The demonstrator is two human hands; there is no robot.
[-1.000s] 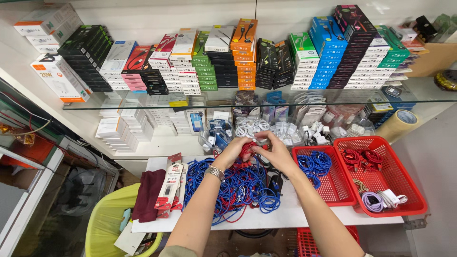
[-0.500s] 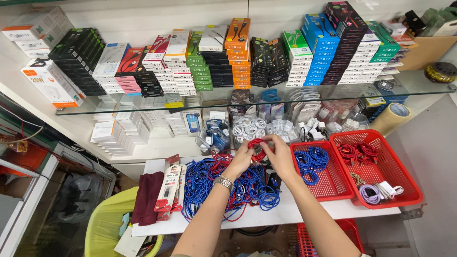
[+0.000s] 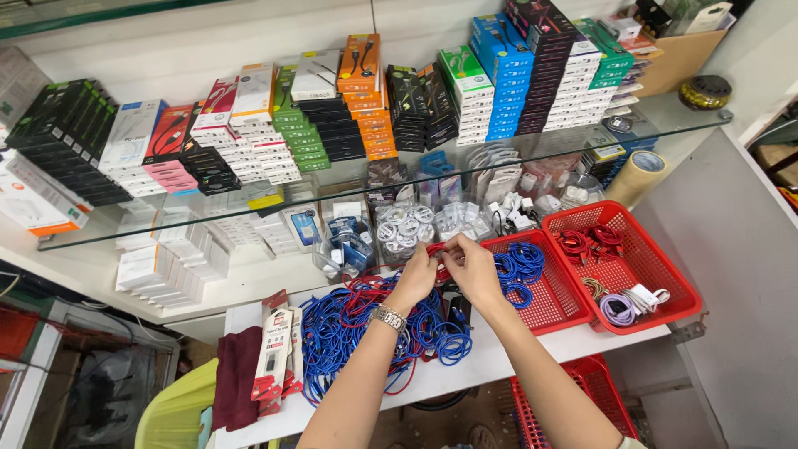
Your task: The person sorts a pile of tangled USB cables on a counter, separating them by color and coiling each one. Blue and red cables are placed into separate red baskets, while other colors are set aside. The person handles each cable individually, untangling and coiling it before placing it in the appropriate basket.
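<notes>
Both hands meet over the middle of the white table, just above a big tangled heap of blue and red cables. The left hand, with a metal watch on its wrist, and the right hand close their fingers together on a small red cable coil, pinching it from either side; the coil sits between the 2 sets of fingertips, raised a little above the heap and just left of the nearer red basket.

That basket holds coiled blue cables. A 2nd red basket beside it, further right, holds red cable coils at the back and a purple-and-white bundle at the front. On the table's left end lie a dark red cloth and several long packaged cables.

Behind the hands stand clear tubs of small white coils. Above, a glass shelf carries rows of stacked boxes in black, white, pink, green, orange and blue. A roll of brown tape stands near the right wall. A yellow-green chair shows below the table's left edge
</notes>
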